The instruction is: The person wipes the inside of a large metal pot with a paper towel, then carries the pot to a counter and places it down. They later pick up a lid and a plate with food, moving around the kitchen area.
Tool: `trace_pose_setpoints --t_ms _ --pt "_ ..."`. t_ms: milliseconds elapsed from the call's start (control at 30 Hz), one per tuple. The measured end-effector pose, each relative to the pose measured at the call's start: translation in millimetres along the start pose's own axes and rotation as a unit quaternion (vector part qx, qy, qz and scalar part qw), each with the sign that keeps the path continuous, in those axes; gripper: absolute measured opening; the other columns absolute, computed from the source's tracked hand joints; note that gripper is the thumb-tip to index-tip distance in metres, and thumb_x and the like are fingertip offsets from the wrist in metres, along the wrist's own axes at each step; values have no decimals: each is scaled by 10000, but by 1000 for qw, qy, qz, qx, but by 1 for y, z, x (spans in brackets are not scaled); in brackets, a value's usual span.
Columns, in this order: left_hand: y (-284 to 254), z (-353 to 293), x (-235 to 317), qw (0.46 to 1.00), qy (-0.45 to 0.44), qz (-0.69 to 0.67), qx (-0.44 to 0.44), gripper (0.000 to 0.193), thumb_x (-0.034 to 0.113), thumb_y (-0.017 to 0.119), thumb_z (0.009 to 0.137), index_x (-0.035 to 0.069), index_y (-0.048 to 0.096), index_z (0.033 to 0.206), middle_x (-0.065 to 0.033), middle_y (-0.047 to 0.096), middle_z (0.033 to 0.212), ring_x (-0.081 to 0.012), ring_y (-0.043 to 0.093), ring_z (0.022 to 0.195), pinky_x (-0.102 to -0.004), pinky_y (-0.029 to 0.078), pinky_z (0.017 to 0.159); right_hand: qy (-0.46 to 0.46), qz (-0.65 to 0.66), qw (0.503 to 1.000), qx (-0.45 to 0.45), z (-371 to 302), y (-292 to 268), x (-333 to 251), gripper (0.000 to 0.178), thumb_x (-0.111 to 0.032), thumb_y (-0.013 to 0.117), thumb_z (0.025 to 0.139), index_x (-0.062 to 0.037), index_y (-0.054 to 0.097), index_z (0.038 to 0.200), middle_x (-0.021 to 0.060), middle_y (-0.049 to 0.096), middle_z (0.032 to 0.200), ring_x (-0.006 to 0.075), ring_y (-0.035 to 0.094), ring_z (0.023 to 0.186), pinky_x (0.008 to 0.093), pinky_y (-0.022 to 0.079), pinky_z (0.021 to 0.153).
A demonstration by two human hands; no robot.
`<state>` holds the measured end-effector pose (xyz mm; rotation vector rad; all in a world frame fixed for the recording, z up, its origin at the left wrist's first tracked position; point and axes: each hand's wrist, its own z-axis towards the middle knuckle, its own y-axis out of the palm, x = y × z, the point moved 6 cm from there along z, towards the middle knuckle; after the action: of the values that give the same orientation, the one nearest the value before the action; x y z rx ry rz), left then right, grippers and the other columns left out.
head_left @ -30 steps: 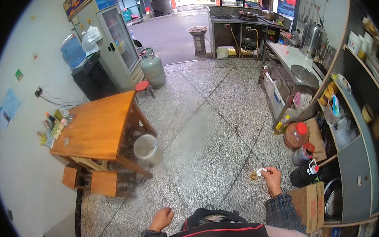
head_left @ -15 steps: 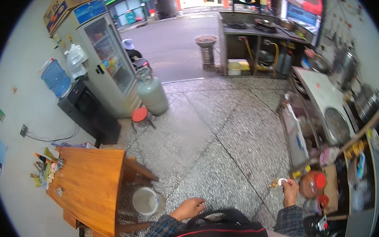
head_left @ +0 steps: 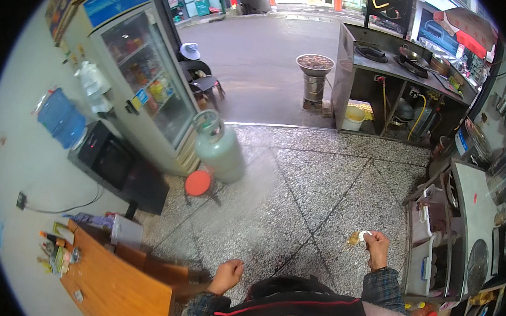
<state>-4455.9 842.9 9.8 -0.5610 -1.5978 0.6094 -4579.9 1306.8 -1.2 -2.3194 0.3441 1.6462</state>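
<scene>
My right hand [head_left: 377,250] is pinched shut on a small brown piece in a white wrapper [head_left: 356,238], held out over the speckled floor to the left of the fingers. What the brown piece is cannot be made out. In front of my body on the left, my left hand [head_left: 227,276] is closed, fingers curled inward. Whatever its fingers hold, if anything, is too small or hidden to name. It hovers above the floor to the right of the wooden table [head_left: 119,278], touching nothing else I can see.
A pale green gas cylinder [head_left: 221,152] and a red stool [head_left: 198,183] stand by the glass-door fridge [head_left: 144,69]. Straight ahead is a metal stove counter [head_left: 391,68], with a round basin on a metal stand [head_left: 314,74] beside it. A worktop [head_left: 475,202] with shelves runs along the right.
The view has swung to the right and moved forward, bringing the stove counter nearer. My left fingers have curled in more. My right hand keeps its pinch on the wrapped piece.
</scene>
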Motion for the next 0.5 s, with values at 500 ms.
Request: trace_pose_setpoints --t_ms 500 --pt "-29 462 19 991 60 0 -115 228 177 587 849 -9 642 967 -197 641 861 -349 623 792 -387 493 701 -76 1 997 22 377 201 -126 50 -61 659 793 -23 648 825 -61 548 675 35 436 581 216 335 531"
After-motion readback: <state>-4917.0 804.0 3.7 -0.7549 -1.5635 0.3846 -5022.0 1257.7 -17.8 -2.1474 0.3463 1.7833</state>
